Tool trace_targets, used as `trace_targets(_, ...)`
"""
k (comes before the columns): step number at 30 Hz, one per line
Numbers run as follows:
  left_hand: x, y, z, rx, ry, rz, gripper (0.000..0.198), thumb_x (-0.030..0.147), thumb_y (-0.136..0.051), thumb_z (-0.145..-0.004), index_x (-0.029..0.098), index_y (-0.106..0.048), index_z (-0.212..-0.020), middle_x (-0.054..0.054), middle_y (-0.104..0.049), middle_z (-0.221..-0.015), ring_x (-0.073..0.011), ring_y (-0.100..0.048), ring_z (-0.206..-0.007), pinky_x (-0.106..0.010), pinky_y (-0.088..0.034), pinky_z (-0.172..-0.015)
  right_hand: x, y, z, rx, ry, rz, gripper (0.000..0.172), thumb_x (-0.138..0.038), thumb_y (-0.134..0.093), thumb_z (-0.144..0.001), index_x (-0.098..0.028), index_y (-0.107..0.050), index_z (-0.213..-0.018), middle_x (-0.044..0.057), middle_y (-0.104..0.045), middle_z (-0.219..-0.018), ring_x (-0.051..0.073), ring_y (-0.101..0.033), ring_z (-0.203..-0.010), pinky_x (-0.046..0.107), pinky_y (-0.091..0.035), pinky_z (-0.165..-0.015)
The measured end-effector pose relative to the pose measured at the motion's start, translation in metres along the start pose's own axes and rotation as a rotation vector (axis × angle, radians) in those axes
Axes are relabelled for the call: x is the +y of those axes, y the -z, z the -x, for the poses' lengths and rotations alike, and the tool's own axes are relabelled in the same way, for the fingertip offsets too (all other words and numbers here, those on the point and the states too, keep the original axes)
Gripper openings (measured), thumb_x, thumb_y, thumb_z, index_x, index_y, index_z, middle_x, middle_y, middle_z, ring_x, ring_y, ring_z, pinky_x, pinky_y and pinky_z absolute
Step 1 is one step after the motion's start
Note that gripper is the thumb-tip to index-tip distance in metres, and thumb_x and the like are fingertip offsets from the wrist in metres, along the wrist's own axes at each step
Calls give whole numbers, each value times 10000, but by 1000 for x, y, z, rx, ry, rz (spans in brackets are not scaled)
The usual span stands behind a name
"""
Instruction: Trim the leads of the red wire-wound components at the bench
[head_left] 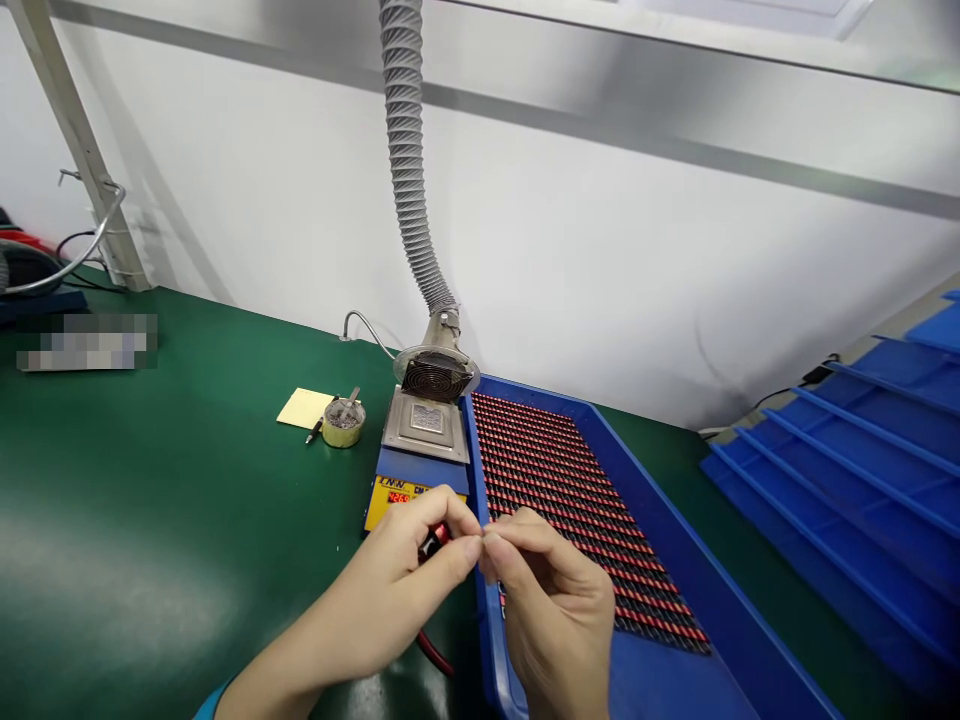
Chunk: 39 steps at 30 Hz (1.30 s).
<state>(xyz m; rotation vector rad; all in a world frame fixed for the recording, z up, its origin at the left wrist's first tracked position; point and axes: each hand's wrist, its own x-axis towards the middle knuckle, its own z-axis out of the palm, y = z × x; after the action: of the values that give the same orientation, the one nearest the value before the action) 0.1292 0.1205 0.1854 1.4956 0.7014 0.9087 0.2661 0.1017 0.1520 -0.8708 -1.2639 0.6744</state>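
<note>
My left hand [405, 590] and my right hand [551, 600] meet fingertip to fingertip just in front of the solder pot [420, 440]. The left fingers pinch a small red and black part [435, 540], and a red wire [435, 655] trails down from under that hand. My right hand's fingers are pinched together at the same spot, on something too small to name. Both hands hover over the near left edge of a blue tray [675, 560] that holds rows of red and black parts [570, 500].
A grey fume hose [409, 170] ends in a round fan grille [435, 375] above the solder pot. A yellow note [304, 408], a pen and a small tin [343, 422] lie on the green mat [150, 500]. Stacked blue trays [862, 470] stand at right.
</note>
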Motion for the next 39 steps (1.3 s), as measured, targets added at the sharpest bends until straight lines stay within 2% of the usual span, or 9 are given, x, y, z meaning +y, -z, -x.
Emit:
trace_targets(3,0,0,-1,9,-4,-41,158,296,-484,-874,195,-498,-754,57,-461,-707,-91,-403,-682,-214,-310,-624,0,-1,-1,24,36,25,119,-135,-647,-754,-248,-683,-759,-26,-588,-645,93,-522,-607,200,-435,-543)
trace_targets(6,2,1,-1,27,-8,-64,164,286,-487,-873,192,-508,-740,56,-474,-701,-91,-408,-672,-215,-307,-619,0,-1,0,38,6,35,113,-121,-668,-730,-234,-674,-730,-21,-582,-640,103,-527,-618,211,-440,-551)
trace_targets(12,4,3,0,45,-17,-48,153,270,-481,-874,193,-516,-747,53,-480,-711,-92,-419,-683,-210,-315,-632,-1,1,1,-6,-13,58,90,-144,-665,-740,-227,-663,-705,-20,-561,-614,111,-518,-591,225,-424,-529)
trace_targets(20,6,5,0,47,-9,-49,165,275,-475,-874,189,-509,-737,51,-471,-718,-92,-413,-681,-210,-316,-637,-5,5,1,4,195,226,269,-54,-624,-745,-269,-656,-903,-22,-569,-663,112,-505,-604,230,-406,-516)
trace_targets(27,5,5,1,25,-4,-5,177,282,-478,-871,185,-496,-724,45,-451,-698,-99,-403,-671,-220,-318,-629,-5,5,-2,-56,198,270,276,-73,-590,-774,-258,-656,-968,0,-573,-673,135,-530,-611,263,-428,-524)
trace_targets(30,6,4,1,19,-1,5,175,280,-481,-869,185,-492,-723,48,-454,-697,-97,-405,-675,-217,-319,-633,-3,3,-1,-47,250,275,344,-52,-579,-773,-275,-630,-1030,-3,-571,-693,136,-535,-624,269,-435,-535)
trace_targets(34,6,5,0,28,2,-7,171,281,-478,-868,182,-503,-731,43,-456,-703,-102,-399,-675,-222,-319,-636,-4,3,0,22,404,360,349,17,-604,-712,-258,-621,-925,-2,-596,-709,145,-558,-647,277,-447,-563)
trace_targets(39,4,7,-1,42,-13,-2,159,267,-489,-861,183,-499,-726,46,-454,-697,-98,-392,-659,-219,-317,-623,-13,13,-2,-281,305,336,220,-40,-584,-749,-239,-603,-841,0,-593,-662,147,-573,-611,279,-470,-561)
